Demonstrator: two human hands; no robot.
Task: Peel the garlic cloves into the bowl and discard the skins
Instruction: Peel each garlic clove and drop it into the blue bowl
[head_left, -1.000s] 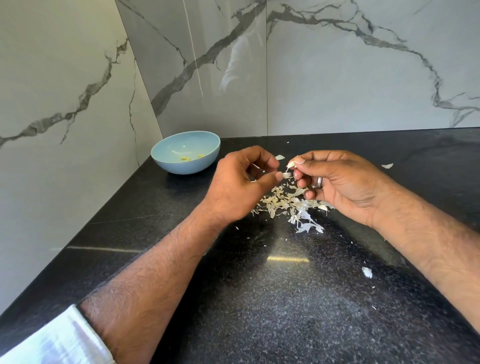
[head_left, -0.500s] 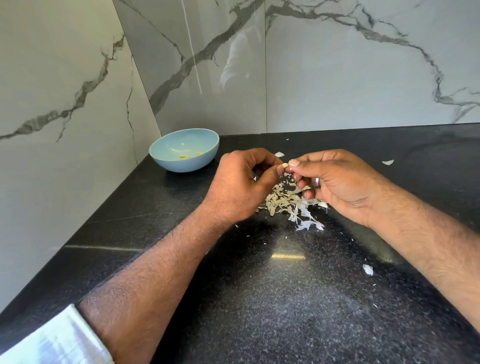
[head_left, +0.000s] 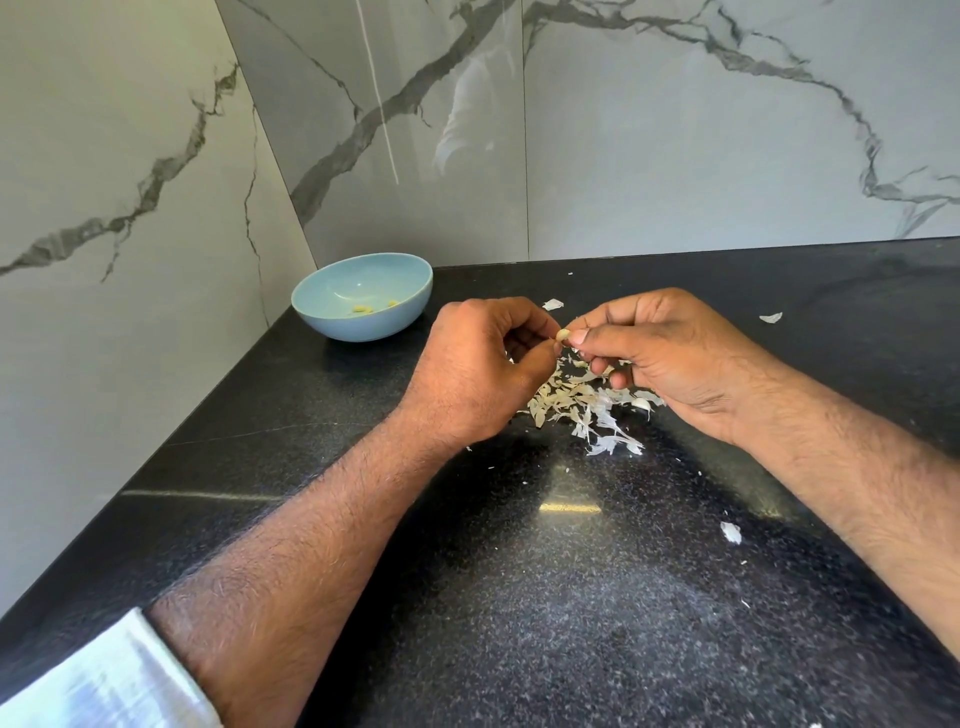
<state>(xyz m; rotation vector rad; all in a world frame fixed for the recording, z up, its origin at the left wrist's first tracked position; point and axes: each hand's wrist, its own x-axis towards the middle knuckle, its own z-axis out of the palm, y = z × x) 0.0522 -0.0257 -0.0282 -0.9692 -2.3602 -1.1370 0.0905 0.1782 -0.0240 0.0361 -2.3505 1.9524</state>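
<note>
Judging by the skins (head_left: 582, 405) heaped beneath your hands and the few yellow bits in the bowl (head_left: 363, 296), you look partway through. Your right hand (head_left: 670, 358) pinches a small clove (head_left: 562, 335) at its fingertips; your left hand (head_left: 483, 374) pinches at the skin. The clove's long axis seems tilted toward your left thumb; it's too small to be sure.

Bowl (head_left: 363, 296) far left on counter (head_left: 519, 597), by wall corner; skin pile (head_left: 582, 405) right of bowl, nearer.
</note>
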